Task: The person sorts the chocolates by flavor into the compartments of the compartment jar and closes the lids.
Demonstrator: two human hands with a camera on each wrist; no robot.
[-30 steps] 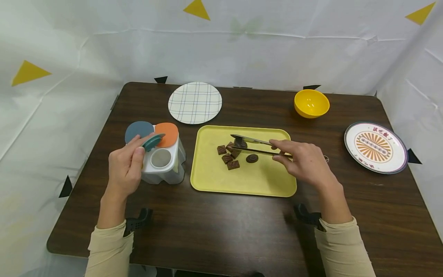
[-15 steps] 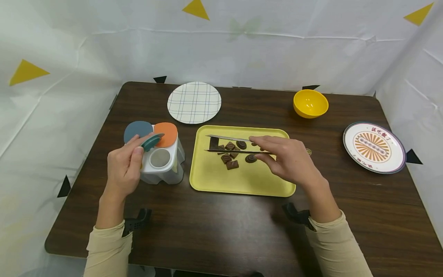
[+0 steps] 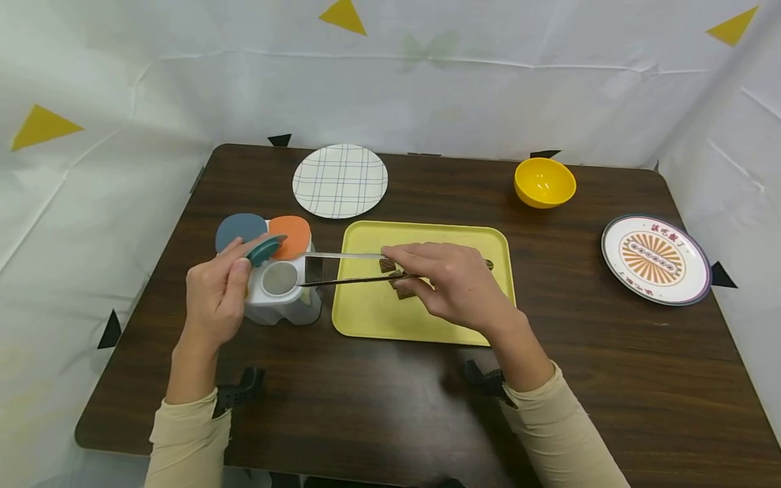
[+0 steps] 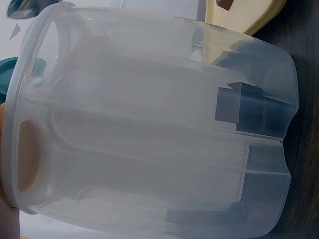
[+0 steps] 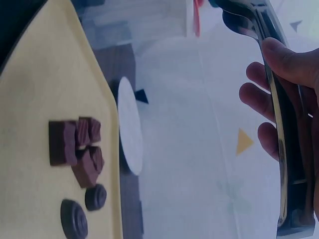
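Observation:
My left hand (image 3: 216,291) holds up a teal lid (image 3: 264,251) beside a round opening (image 3: 279,278) in the white-topped container (image 3: 293,314). In the left wrist view the translucent container (image 4: 149,124) fills most of the picture. With thumb and fingers, my right hand (image 3: 448,278) grips metal tongs (image 3: 350,280), whose tips reach left to the opening. A dark patch shows between the tongs' arms near the tips; I cannot tell what it is. Beneath the right hand, chocolates (image 5: 82,144) lie on the yellow tray (image 3: 378,318), square and round pieces, partly hidden in the head view.
Blue (image 3: 240,229) and orange (image 3: 289,236) lids cover other parts of the container. A checked plate (image 3: 339,181) sits behind it. To the right are a yellow bowl (image 3: 545,183) and a patterned plate (image 3: 655,259). White sheeting (image 3: 427,102) surrounds the table (image 3: 366,407).
My right hand has carried the tongs left, from above the chocolates to the container's opening. My left hand stays where it was, still holding the teal lid.

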